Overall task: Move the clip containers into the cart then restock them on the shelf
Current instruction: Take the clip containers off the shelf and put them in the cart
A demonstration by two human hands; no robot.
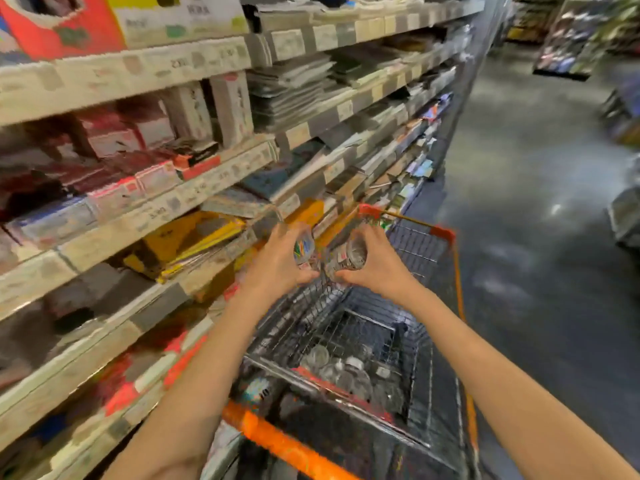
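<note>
My left hand (277,261) grips a clear clip container (304,247) with coloured clips inside. Beside it, my right hand (377,263) grips another clear round container (350,258) holding silvery clips. Both are held side by side above the wire cart (420,245), near the shelf edge (221,261). Several more clear clip containers (341,370) lie in the cart's basket below my arms. The picture is blurred.
Shelves (145,81) stacked with stationery, notebooks and boxes run along the left. The cart's orange handle (277,441) is close to me. The grey aisle floor (540,202) stretches to the right, with other displays (581,36) at the far end.
</note>
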